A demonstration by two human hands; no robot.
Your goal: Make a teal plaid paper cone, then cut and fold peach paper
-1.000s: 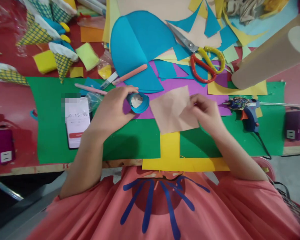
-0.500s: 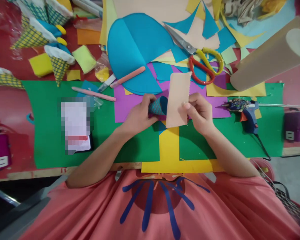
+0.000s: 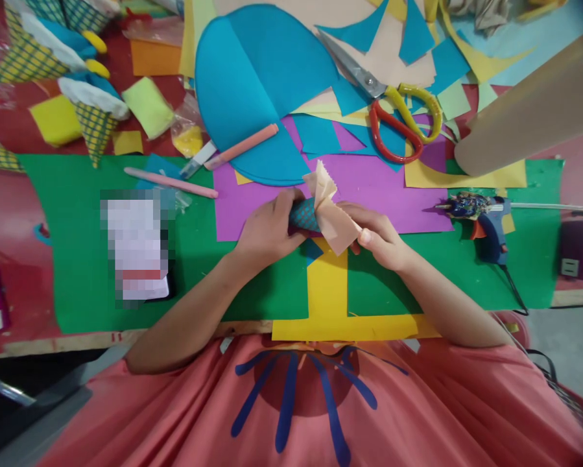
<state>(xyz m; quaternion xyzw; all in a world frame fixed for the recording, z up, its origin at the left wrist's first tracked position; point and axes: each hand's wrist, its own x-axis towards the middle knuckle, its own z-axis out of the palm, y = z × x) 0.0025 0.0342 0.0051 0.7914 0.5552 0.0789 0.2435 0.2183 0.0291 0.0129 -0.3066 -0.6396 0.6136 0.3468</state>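
My left hand (image 3: 274, 224) is wrapped round a small blue checked cone (image 3: 305, 215), whose mouth faces right. Bunched against that mouth is a beige piece of felt (image 3: 338, 228) with a zigzag-cut edge, partly folded. My right hand (image 3: 381, 235) pinches the felt's lower right corner between thumb and fingers. How much of the felt lies inside the cone is hidden. Below the hands a yellow strip (image 3: 327, 285) runs over a green sheet (image 3: 252, 292), and a purple sheet (image 3: 393, 194) lies just beyond them.
Scissors (image 3: 383, 97) with red and yellow handles lie beyond my hands, by a blue felt circle (image 3: 252, 84). A glue gun (image 3: 490, 220) rests at right, near a beige roll (image 3: 529, 107). At left are a phone (image 3: 140, 250), a pink pen (image 3: 169, 183) and finished checked cones (image 3: 96, 123).
The beige felt, held flat and upright before, is now folded and pressed against the cone's mouth. My right hand has moved slightly down with its corner. The view has shifted slightly.
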